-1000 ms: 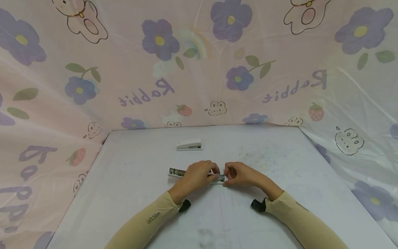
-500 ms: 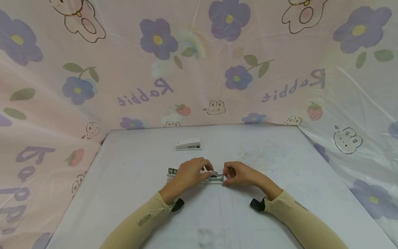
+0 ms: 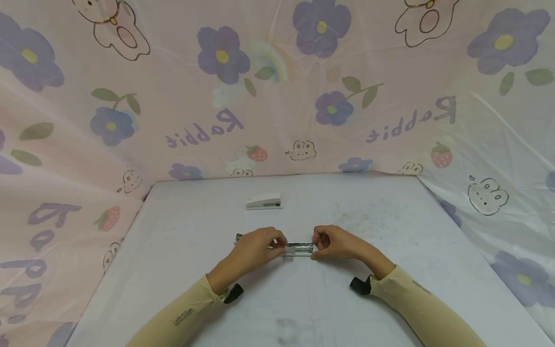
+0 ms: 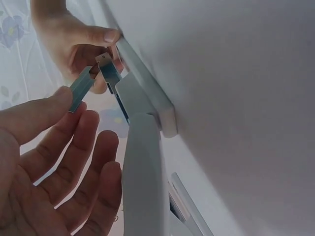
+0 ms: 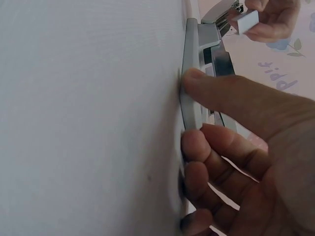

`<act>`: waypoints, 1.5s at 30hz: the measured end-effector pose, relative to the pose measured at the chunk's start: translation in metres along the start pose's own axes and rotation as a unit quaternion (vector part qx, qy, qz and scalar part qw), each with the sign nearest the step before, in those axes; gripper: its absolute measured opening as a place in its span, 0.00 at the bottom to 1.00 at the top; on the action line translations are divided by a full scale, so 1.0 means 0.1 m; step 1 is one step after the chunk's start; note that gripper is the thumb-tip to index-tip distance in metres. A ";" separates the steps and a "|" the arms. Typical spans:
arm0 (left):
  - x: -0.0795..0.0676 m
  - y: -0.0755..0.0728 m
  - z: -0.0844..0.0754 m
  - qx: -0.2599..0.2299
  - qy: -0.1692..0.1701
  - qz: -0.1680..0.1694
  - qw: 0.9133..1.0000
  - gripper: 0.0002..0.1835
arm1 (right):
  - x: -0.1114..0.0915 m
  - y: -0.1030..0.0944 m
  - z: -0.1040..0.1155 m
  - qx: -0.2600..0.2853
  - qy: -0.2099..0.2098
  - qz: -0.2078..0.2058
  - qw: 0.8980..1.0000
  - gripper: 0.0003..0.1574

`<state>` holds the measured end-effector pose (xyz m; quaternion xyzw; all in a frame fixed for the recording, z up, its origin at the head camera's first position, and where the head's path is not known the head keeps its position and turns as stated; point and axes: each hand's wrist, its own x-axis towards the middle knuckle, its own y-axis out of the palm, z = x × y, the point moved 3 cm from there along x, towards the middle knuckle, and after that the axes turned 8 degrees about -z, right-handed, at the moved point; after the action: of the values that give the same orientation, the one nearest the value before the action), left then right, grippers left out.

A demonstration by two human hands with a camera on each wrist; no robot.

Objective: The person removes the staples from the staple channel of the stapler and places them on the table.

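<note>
A white stapler [image 3: 301, 247] lies on the table with its top swung back, so its metal staple channel shows. My left hand [image 3: 256, 246] pinches a short strip of staples [image 4: 81, 89] between thumb and fingertips, held just beside the channel. That same strip shows as a pale block in the right wrist view. My right hand [image 3: 336, 243] grips the front end of the stapler's base [image 5: 191, 56], thumb on one side and fingers on the other. The left hand hides the stapler's middle in the head view; the end of the raised top [image 3: 237, 237] sticks out behind it.
A second white stapler [image 3: 264, 201], closed, stands farther back on the white table [image 3: 195, 217]. Patterned cloth [image 3: 277, 96] hangs behind the table and along both sides. Black wrist cameras [image 3: 361, 286] sit below each sleeve cuff.
My left hand has moved left along the stapler, carrying the staple strip away from the front end and uncovering the channel. My right hand stays at the base's front end.
</note>
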<state>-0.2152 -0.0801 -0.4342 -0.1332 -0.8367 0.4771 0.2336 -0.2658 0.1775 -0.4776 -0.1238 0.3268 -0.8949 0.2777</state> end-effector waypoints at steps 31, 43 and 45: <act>-0.34 0.09 -0.01 0.036 0.044 0.035 0.998 0.06 | -0.01 0.00 -0.02 0.005 -0.008 0.004 1.000 0.20; -0.37 0.13 0.03 0.080 0.044 0.040 0.995 0.08 | 0.00 0.00 -0.02 0.007 -0.006 0.013 1.000 0.21; -0.38 0.13 0.02 0.085 0.042 0.041 0.995 0.08 | 0.00 0.00 -0.03 0.008 -0.005 0.017 1.000 0.21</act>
<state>-0.1841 -0.0921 -0.4559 -0.1668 -0.7768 0.5493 0.2589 -0.2671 0.1792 -0.4796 -0.1210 0.3199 -0.8921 0.2953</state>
